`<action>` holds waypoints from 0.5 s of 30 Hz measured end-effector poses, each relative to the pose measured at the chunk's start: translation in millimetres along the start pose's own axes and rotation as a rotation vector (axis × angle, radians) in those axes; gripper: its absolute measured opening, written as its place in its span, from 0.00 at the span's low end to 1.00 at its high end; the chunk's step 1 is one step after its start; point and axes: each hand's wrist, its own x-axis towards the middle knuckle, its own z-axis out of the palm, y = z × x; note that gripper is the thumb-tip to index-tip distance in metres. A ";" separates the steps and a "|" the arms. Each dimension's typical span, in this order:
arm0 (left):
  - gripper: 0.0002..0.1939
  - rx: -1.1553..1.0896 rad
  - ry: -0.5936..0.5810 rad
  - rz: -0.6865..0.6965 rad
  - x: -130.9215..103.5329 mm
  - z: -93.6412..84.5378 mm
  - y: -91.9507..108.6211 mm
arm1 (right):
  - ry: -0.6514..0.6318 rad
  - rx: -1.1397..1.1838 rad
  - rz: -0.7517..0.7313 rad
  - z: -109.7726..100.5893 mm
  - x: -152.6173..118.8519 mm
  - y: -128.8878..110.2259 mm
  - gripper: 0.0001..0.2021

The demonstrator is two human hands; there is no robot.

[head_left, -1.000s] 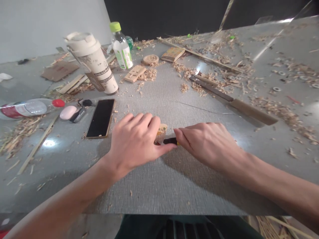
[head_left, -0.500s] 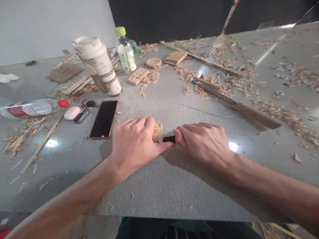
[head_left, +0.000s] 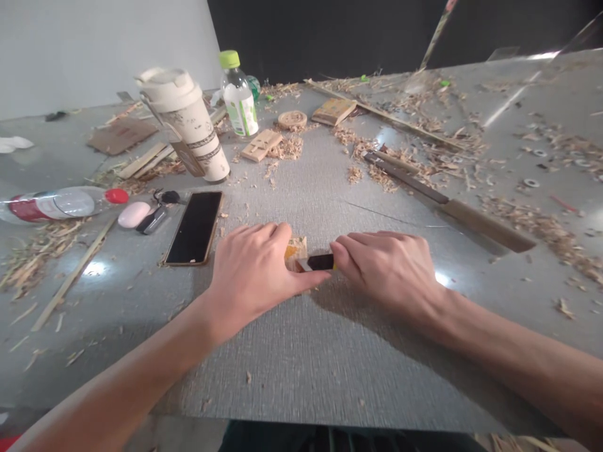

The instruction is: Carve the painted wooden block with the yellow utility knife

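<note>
Under the fingers of my left hand (head_left: 252, 270) is a small wood block (head_left: 296, 248) with a yellowish patch, pressed on the grey table; most of the block is hidden by the hand. My right hand (head_left: 384, 267) is closed around a utility knife (head_left: 322, 262) with a black front end and a bit of yellow at the grip. The knife's short blade (head_left: 301, 266) points left and meets the near right part of the block. My left thumb stretches along just below the knife's black tip.
Left stand a phone (head_left: 195, 227), a cream tumbler (head_left: 188, 122) and a lying bottle (head_left: 61, 204). Behind are a green-capped bottle (head_left: 239, 100), a carved wood piece (head_left: 261, 145), a round disc (head_left: 292, 119) and a wood block (head_left: 334, 111). A long-bladed saw (head_left: 447, 201) lies right among wood shavings (head_left: 541, 238).
The knife has tilted slightly and shows more of its black end and blade. My left hand stays on the block. The view has shifted a little.
</note>
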 end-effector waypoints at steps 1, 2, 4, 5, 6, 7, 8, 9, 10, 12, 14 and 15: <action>0.35 0.002 0.013 0.019 -0.4 -0.4 -0.6 | -0.035 0.009 0.043 -1.3 0.5 2.8 0.29; 0.36 0.007 0.025 0.037 -0.9 -0.8 -1.0 | -0.073 0.015 0.086 -2.7 0.9 5.6 0.30; 0.35 0.021 0.042 0.068 -2.1 -1.6 -1.5 | -0.139 0.017 0.151 -5.5 1.7 10.4 0.32; 0.35 0.027 0.047 0.081 -2.5 -2.0 -1.5 | -0.164 0.020 0.163 -6.7 1.9 11.9 0.32; 0.35 0.033 0.053 0.093 -2.8 -2.5 -1.3 | -0.184 0.027 0.161 -7.6 1.9 12.7 0.32; 0.35 0.039 0.059 0.103 -2.9 -3.0 -1.1 | -0.199 0.035 0.150 -8.3 1.7 12.6 0.32; 0.35 0.046 0.063 0.112 -2.9 -3.6 -0.8 | -0.212 0.044 0.133 -8.8 1.4 11.8 0.32; 0.35 0.054 0.068 0.119 -2.8 -4.2 -0.4 | -0.223 0.053 0.117 -9.1 1.0 10.5 0.32; 0.35 0.062 0.071 0.124 -2.6 -4.8 0.0 | -0.234 0.057 0.102 -9.3 0.5 8.9 0.32; 0.36 0.072 0.073 0.129 -2.6 -5.7 0.8 | -0.244 0.055 0.085 -9.6 -0.7 6.0 0.32; 0.36 0.071 0.072 0.137 -3.0 -6.1 1.6 | -0.246 0.048 0.077 -10.2 -1.8 4.3 0.33; 0.36 0.068 0.074 0.144 -3.3 -6.1 2.0 | -0.245 0.044 0.076 -10.7 -2.4 3.8 0.33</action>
